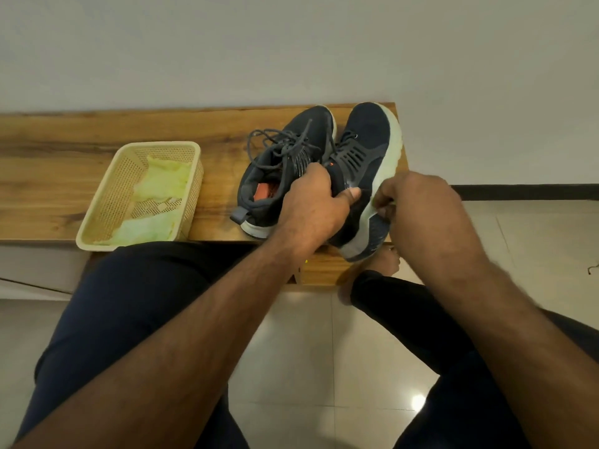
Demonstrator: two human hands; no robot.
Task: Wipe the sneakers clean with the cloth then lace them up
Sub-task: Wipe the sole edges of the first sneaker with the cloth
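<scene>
Two dark navy sneakers with white soles sit on the wooden bench (64,147). The left sneaker (285,163) stands flat with loose grey laces. The right sneaker (369,147) is tilted up on its side. My left hand (314,205) grips the right sneaker at its collar, thumb across the heel side. My right hand (418,202) has its fingers curled against the white sole near the heel; what they pinch is hidden. A pale green cloth (162,186) lies in the yellow basket (107,205).
The basket stands at the bench's front edge, left of the sneakers. My knees in dark trousers are below the bench, and a bare foot (379,270) rests under the right sneaker. A tiled floor and a white wall surround the bench.
</scene>
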